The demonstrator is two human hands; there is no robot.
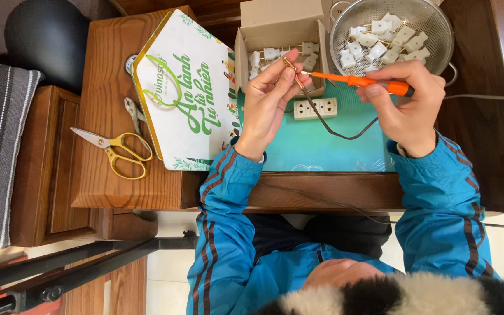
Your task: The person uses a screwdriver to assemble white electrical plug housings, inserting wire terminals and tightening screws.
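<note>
Above the white socket strip (315,108), both hands meet over the teal tabletop (322,149). Left hand (268,99): fingers pinched narrow on a thin brass pin (291,69), held tilted, its upper end over the cardboard box (279,35). Right hand (406,102): closed around an orange-handled soldering iron (374,83), tip pointing toward the pin, close to it; actual contact too small to tell. Dark cord (345,131) curves from near the pin down past the socket strip's right end.

Behind the socket strip: cardboard box with white plug parts; just right of it, a metal colander (433,23) with more white plug parts (380,41). Left of the socket strip: hexagonal white-and-green tin lid (182,87), lying flat. Farther left, on bare wood: pliers (132,114) against the lid's edge, then yellow-handled scissors (115,149), blades shut.
</note>
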